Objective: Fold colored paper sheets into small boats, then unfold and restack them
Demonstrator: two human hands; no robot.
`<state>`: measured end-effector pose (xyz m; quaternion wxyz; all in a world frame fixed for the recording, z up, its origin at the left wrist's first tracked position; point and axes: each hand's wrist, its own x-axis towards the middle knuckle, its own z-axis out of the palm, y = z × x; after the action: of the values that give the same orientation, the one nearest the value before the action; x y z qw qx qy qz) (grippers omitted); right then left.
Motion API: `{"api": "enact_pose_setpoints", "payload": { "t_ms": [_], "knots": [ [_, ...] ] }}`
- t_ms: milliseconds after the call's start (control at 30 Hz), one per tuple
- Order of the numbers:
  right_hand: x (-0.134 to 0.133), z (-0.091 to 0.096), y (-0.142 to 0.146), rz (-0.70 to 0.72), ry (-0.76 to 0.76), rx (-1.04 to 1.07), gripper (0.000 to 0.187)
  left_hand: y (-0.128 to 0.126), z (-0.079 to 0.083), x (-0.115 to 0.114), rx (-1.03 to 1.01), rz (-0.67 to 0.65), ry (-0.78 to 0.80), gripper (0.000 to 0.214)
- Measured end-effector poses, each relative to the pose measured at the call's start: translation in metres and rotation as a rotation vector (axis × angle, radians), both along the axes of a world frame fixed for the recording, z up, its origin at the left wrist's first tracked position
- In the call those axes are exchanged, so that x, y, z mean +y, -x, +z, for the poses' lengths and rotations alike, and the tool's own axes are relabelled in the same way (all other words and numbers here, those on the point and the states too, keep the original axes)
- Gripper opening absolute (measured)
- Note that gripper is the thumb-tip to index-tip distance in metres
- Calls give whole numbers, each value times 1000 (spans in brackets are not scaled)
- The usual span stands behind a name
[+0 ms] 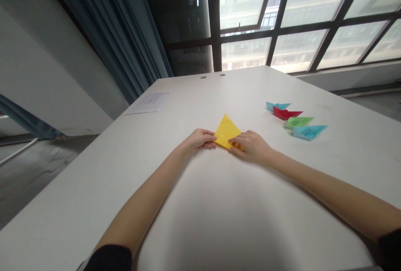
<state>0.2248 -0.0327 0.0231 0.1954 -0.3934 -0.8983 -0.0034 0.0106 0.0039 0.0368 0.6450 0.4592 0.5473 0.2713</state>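
The left grip (pixel 202 138) and right grip (pixel 251 145) pinch a yellow, pointed, folded paper (pixel 225 129) from opposite sides, seemingly steadying it, though fingertips blur from here, well inside the flat white surface's (pixel 219 204) far edge.

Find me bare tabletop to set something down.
Free tabletop lies beyond the yellow paper, between the printed sheet and folded papers, and between the forearms. Crowded: among the folded papers and around the left hand and right hand.
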Motion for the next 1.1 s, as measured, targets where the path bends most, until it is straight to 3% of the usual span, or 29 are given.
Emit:
{"api": "enact_pose_setpoints", "payload": {
  "t_ms": [167, 333, 633, 867, 1000, 1100],
  "knots": [
    [-1, 3, 0, 38, -20, -27, 36, 1, -5, 2, -30, -34, -32, 30],
    [-3, 9, 2, -29, -17, 33, 46, -6, 0, -5, -33, -48, -79, 44],
    [-10, 14, 10, -134, 160, 233, 39, -18, 10, -16, -106, -77, -99, 54],
    [17, 9, -7, -238, 294, 579, 31, -9, 7, -4, -124, 10, -121, 42],
    [40, 8, -31, -357, 430, 839, 30, 7, 7, 5, 31, 1, -160, 31],
    [56, 4, -54, -463, 455, 900, 18, 22, 5, 12, 171, 22, -220, 25]
  ]
}}
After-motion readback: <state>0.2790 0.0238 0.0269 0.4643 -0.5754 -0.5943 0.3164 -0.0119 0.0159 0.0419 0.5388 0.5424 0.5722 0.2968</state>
